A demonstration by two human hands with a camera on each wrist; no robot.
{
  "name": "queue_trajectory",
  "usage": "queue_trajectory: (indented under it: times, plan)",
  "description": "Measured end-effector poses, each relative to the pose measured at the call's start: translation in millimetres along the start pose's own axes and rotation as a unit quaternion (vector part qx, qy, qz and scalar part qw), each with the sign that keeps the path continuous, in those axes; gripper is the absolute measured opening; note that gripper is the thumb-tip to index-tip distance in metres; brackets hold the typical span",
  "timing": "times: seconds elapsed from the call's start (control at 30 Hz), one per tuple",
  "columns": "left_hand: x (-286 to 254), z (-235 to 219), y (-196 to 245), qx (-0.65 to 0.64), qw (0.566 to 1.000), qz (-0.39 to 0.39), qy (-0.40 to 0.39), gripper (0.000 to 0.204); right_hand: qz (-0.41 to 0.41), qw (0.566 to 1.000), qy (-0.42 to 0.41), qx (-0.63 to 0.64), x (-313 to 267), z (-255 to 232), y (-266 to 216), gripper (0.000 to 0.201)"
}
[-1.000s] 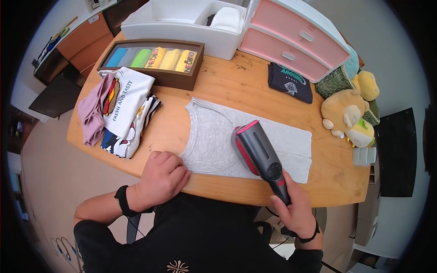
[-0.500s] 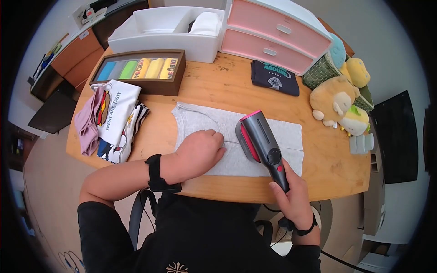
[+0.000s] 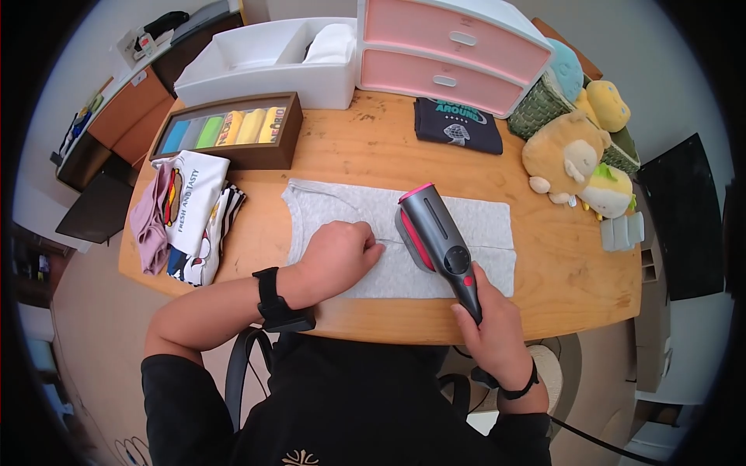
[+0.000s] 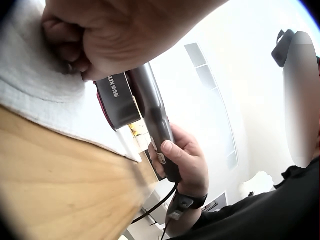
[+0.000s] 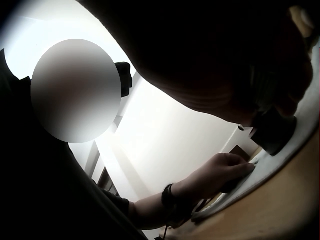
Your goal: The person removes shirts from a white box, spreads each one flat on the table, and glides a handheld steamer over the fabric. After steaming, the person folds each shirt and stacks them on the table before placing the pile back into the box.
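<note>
A light grey folded top (image 3: 482,268) lies flat on the wooden table, its neckline toward the left. Curled fingers of my left hand (image 3: 338,256) pinch its fabric near the middle, the fingertips partly hidden beneath the hand. My right hand (image 3: 497,330) grips the handle of a dark grey and pink handheld garment steamer (image 3: 431,225), whose head overlaps the top just right of the left hand. The left wrist view shows the steamer (image 4: 117,100) from the side, a cable running from its handle end.
At left lie several folded clothes (image 3: 186,198), behind them a brown box (image 3: 268,155) of coloured rolled items. Farther back stand a white bin (image 3: 326,85) and a pink drawer unit (image 3: 443,81). A dark folded shirt (image 3: 451,132) and plush toys (image 3: 567,159) sit toward the right.
My left hand has moved right from the top's near left edge onto its middle. The right hand still holds the steamer over the top. The head view has shifted.
</note>
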State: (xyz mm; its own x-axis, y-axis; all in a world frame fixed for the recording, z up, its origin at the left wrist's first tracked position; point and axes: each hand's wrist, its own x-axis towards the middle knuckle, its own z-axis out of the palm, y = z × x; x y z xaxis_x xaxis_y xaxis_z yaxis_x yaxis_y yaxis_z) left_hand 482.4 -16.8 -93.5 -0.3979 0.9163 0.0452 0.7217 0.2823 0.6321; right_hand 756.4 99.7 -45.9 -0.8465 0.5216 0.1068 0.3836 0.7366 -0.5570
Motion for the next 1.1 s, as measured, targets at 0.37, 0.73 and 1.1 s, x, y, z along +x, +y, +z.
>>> queue_trajectory:
  times: [0.37,0.73,1.1]
  plan:
    - [-5,-4,0,0.045,0.999,0.006,-0.003,0.014,0.003,1.000,-0.001,-0.017,-3,3,0,0.075]
    - [-3,-3,-9,0.067,0.975,0.207,0.050,0.014,-0.023,1.000,-0.002,0.015,-8,-3,-14,0.072]
    - [0,-2,-15,0.024,0.977,0.205,0.058,0.011,0.037,0.999,-0.024,0.002,0,18,-34,0.075]
